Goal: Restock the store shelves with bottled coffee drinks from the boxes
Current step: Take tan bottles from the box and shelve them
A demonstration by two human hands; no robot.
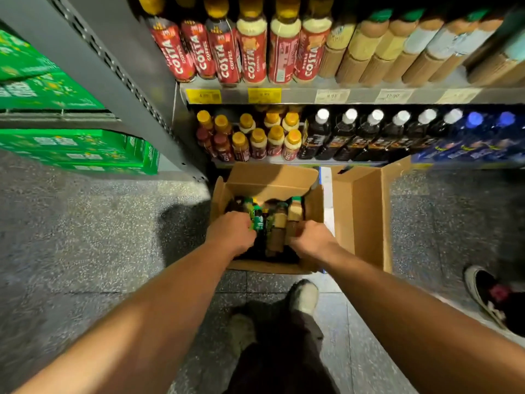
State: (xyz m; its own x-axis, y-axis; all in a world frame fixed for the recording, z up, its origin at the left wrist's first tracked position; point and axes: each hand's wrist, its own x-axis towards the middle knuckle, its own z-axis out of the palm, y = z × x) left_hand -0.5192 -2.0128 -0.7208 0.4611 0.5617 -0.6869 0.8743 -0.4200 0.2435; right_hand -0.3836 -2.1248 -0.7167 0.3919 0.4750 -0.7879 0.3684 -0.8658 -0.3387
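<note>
An open cardboard box stands on the floor in front of the shelves, holding several bottled coffee drinks with green caps and tan or dark labels. Both my hands reach down into it. My left hand is curled around a green-labelled bottle at the box's left side. My right hand grips a tan bottle at the right side; its fingers are hidden inside the box. Red coffee bottles fill the upper shelf, and smaller ones stand on the lower shelf.
A second open cardboard box stands just right of the first. Dark bottles with white caps line the lower shelf. Green cartons are stacked at left. My shoes are below the box; another person's shoe is at right.
</note>
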